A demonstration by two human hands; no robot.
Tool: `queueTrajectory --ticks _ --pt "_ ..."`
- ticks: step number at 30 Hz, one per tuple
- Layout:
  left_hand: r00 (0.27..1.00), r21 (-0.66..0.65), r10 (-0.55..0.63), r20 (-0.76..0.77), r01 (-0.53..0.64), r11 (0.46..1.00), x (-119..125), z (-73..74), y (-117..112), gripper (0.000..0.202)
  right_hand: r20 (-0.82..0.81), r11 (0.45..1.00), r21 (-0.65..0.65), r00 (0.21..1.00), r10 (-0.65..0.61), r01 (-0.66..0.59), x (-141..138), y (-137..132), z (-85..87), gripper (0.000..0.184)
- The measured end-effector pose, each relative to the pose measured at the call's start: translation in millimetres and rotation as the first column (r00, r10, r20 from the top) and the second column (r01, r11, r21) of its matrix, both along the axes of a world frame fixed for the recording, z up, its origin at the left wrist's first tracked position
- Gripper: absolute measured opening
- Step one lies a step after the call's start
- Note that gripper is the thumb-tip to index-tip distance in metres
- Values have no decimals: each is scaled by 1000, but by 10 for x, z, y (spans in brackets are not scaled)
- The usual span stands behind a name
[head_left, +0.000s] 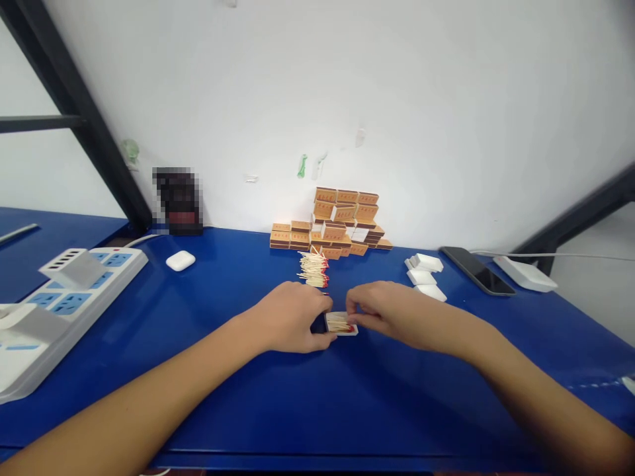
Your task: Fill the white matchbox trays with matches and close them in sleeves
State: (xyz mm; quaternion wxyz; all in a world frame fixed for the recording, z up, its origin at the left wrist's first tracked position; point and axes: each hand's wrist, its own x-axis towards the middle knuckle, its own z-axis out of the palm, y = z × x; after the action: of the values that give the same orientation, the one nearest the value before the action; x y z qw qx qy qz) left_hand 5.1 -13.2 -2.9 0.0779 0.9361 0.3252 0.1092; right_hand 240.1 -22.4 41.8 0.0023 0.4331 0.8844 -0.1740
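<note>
A small white matchbox tray (pixel 342 333) lies on the blue table, partly filled with red-tipped matches (pixel 339 326). My left hand (pixel 292 318) holds its left end between thumb and fingers. From the right, my right hand (pixel 384 312) reaches in with bent fingers, thumb and fingertips closed at the red heads; how many matches they pinch is hidden. Just beyond the tray sits a loose heap of matches (pixel 312 268), heads to the right. Behind that heap, orange and brown matchboxes (pixel 333 230) are stacked against the wall.
Several white empty-looking trays (pixel 424 276) lie to the right, near a black phone (pixel 476 270) and a white flat box (pixel 524 274). On the left are a white earbud case (pixel 180 260) and a power strip (pixel 94 297) with plugged-in adapters. A white wall (pixel 421 119) closes the back.
</note>
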Motion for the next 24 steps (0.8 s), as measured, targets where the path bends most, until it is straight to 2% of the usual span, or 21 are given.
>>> queueTrajectory --ticks 5,7,9,13,17,20,24 --pt "1000 -3 -4 -6 4 1000 19 16 -26 27 -105 996 44 992 -75 79 -11 203 132 26" --pt "1000 -22 -17 -20 17 1000 41 28 -62 27 -120 993 62 989 -91 99 -35 314 132 25" --pt "999 -33 -32 -36 30 999 68 30 -103 28 -124 993 70 989 -83 92 -84 402 70 20" --pt "996 -8 -68 -64 67 998 131 -18 -186 32 -173 994 97 984 -29 46 -229 456 -163 13" --pt "991 2 -123 -54 123 992 186 -77 -256 33 -165 995 91 986 -14 29 -357 412 -358 16" --pt "991 -14 -120 -61 120 993 184 -76 -255 32 -123 999 51 992 3 4 -371 399 -393 17" --pt "995 -28 -49 -88 46 999 128 -31 -179 32 -53 999 38 998 -19 21 -230 409 -281 19"
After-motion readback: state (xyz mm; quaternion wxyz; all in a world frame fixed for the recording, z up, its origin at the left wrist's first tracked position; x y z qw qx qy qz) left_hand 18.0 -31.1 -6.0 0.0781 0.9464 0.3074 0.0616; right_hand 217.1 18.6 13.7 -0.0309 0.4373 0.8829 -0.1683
